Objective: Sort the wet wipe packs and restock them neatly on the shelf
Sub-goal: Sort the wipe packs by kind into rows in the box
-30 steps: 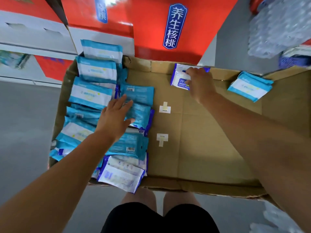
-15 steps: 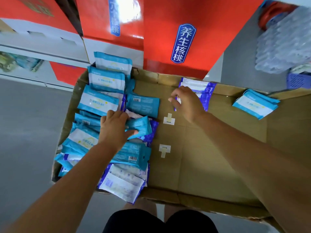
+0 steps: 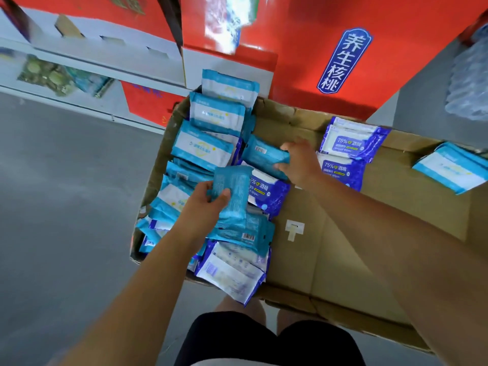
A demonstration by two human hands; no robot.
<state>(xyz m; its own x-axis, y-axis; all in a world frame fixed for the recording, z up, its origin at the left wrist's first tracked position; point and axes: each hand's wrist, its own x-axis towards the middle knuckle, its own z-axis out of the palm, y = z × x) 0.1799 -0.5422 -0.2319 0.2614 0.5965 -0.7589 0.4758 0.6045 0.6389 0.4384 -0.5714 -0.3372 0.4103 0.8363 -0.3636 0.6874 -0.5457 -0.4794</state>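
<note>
A flat cardboard box point(image 3: 340, 260) holds a heap of wet wipe packs along its left side. My left hand point(image 3: 203, 204) grips a light blue pack point(image 3: 233, 192), lifted a little above the heap. My right hand point(image 3: 298, 162) holds the right end of another light blue pack point(image 3: 264, 155), which lies back side up with its barcode showing. Below them a dark blue 75% alcohol pack point(image 3: 266, 192) lies face up. Two more dark blue packs point(image 3: 348, 154) lie stacked at the box's far middle. A small stack of light blue packs point(image 3: 449, 170) sits at the far right.
Red cartons point(image 3: 324, 48) with a blue label stand right behind the box. A low white shelf point(image 3: 66, 72) with goods runs along the far left. Grey floor point(image 3: 60, 207) spreads to the left. Wrapped water bottles point(image 3: 470, 83) stand at the far right. My knees are under the box's near edge.
My right hand left the dark blue packs at the back and came left onto a light blue pack. My left hand lifted a light blue pack off the heap, uncovering a dark blue one.
</note>
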